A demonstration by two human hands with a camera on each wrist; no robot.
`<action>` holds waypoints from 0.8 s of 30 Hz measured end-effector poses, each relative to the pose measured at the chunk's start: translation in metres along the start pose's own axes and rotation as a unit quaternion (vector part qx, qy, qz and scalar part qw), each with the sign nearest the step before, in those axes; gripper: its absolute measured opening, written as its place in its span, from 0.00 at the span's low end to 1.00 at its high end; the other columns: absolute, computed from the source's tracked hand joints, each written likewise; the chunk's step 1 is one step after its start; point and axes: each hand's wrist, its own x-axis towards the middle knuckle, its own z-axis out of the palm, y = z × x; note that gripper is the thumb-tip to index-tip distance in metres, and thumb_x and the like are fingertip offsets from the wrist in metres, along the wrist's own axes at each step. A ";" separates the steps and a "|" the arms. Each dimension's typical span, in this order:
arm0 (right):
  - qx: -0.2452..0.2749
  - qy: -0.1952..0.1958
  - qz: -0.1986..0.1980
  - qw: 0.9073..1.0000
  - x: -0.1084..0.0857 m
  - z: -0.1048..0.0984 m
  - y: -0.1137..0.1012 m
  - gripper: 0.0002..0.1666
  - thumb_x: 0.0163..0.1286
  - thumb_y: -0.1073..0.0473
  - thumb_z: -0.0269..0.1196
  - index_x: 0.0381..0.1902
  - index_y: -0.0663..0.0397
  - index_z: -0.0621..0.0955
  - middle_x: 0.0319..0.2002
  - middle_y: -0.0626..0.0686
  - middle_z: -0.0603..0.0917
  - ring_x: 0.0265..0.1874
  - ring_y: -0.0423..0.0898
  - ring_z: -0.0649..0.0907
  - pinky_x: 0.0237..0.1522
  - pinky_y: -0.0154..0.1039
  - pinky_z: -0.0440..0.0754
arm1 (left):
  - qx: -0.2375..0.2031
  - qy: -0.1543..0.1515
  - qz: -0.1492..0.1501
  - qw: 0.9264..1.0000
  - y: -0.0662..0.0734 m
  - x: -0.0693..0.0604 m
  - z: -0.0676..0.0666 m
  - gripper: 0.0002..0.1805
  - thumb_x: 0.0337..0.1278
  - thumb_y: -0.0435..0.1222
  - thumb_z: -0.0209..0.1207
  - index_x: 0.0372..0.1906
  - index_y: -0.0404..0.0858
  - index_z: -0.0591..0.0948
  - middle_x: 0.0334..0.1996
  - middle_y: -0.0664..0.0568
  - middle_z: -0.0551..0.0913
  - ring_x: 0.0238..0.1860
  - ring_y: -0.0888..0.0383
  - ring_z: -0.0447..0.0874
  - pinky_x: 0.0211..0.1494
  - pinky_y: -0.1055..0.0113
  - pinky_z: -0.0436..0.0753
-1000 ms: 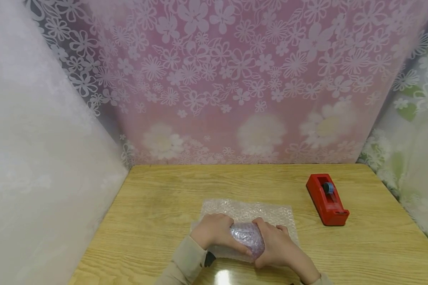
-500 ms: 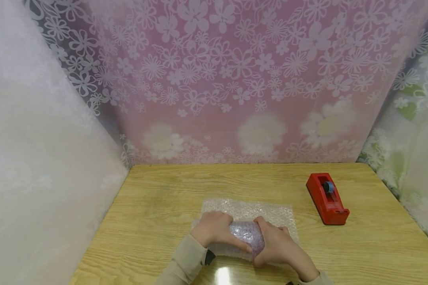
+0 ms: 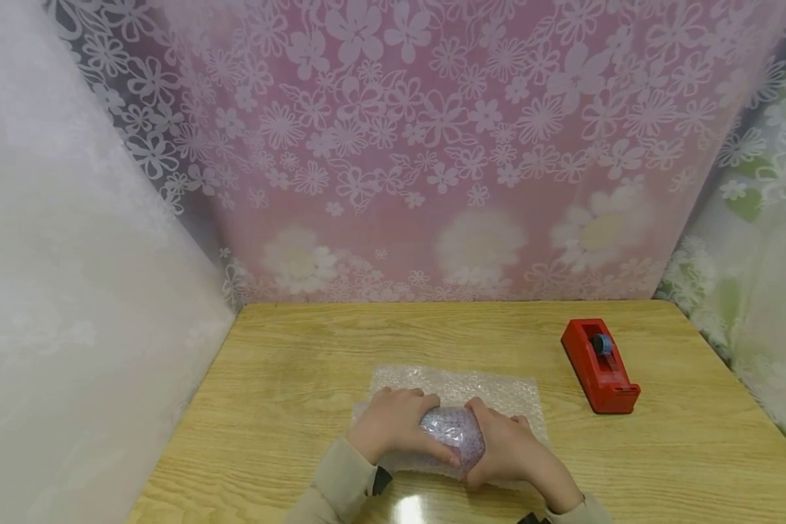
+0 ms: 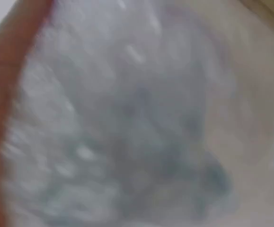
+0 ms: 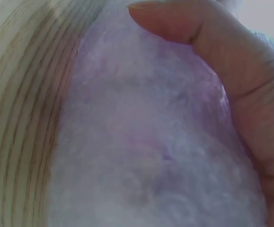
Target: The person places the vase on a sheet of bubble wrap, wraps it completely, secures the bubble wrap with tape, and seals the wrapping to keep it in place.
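Observation:
A rounded, purplish thing wrapped in clear bubble wrap [image 3: 454, 429] lies near the front of the table in the head view; its kind cannot be made out through the layers. My left hand [image 3: 396, 428] grips it from the left, thumb along the near side. From the right, my right hand [image 3: 507, 450] holds its end between thumb and fingers. Beneath and behind them the bubble wrap sheet [image 3: 491, 388] lies flat. The left wrist view is filled by blurred bubble wrap [image 4: 118, 123]. In the right wrist view, my thumb [image 5: 174, 21] bends over the wrapped thing [image 5: 146, 127].
A red tape dispenser [image 3: 592, 371] with a blue-cored roll stands at the right of the wooden table [image 3: 288, 364]. A pink floral curtain [image 3: 393, 145] hangs behind the table, and pale cloths flank it on both sides.
My left hand has shifted slightly to the right over the wrapped thing, its fingers covering a bit more of the far side. The right hand stays nearly in place.

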 end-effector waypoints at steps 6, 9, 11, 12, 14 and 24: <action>-0.007 0.003 -0.003 1.000 0.000 -0.001 -0.002 0.60 0.20 0.47 0.83 0.57 0.56 0.71 0.43 0.47 0.81 0.39 0.43 0.79 0.45 0.60 0.67 | 0.065 0.019 0.019 0.998 0.009 -0.007 -0.003 0.48 0.32 0.78 0.59 0.59 0.53 0.79 0.48 0.59 0.83 0.48 0.60 0.81 0.50 0.53 0.78; -0.006 -0.002 -0.001 1.000 0.000 -0.001 -0.002 0.58 0.21 0.48 0.83 0.55 0.55 0.71 0.41 0.46 0.82 0.38 0.44 0.80 0.45 0.60 0.67 | 0.102 0.012 0.023 0.994 0.019 -0.011 -0.002 0.51 0.30 0.75 0.64 0.63 0.52 0.75 0.49 0.57 0.83 0.49 0.58 0.82 0.53 0.53 0.78; -0.001 -0.011 0.003 1.000 0.000 -0.001 -0.001 0.57 0.22 0.48 0.83 0.54 0.54 0.71 0.40 0.46 0.81 0.37 0.45 0.80 0.44 0.60 0.67 | 0.122 0.016 0.025 0.992 0.025 -0.013 0.001 0.53 0.26 0.73 0.68 0.63 0.50 0.72 0.47 0.56 0.83 0.47 0.56 0.82 0.51 0.55 0.78; 0.000 -0.016 0.007 1.000 0.000 0.000 0.000 0.56 0.23 0.48 0.83 0.54 0.54 0.71 0.40 0.46 0.81 0.37 0.45 0.80 0.44 0.59 0.67 | 0.131 0.019 0.024 0.991 0.028 -0.014 0.003 0.53 0.25 0.72 0.70 0.62 0.49 0.72 0.47 0.55 0.82 0.46 0.55 0.82 0.51 0.55 0.78; 0.003 -0.027 0.012 1.000 0.001 0.000 0.000 0.55 0.24 0.48 0.82 0.54 0.54 0.71 0.39 0.47 0.81 0.37 0.46 0.79 0.43 0.58 0.67 | 0.141 0.026 0.021 0.989 0.032 -0.014 0.007 0.53 0.23 0.70 0.72 0.60 0.48 0.72 0.47 0.54 0.81 0.46 0.55 0.81 0.50 0.55 0.78; 0.011 -0.032 0.030 0.999 0.001 -0.003 -0.003 0.55 0.25 0.48 0.82 0.55 0.55 0.71 0.41 0.49 0.81 0.38 0.48 0.80 0.45 0.60 0.68 | 0.144 0.045 0.011 0.988 0.036 -0.007 0.014 0.49 0.14 0.65 0.76 0.51 0.49 0.72 0.38 0.56 0.81 0.39 0.58 0.79 0.42 0.61 0.75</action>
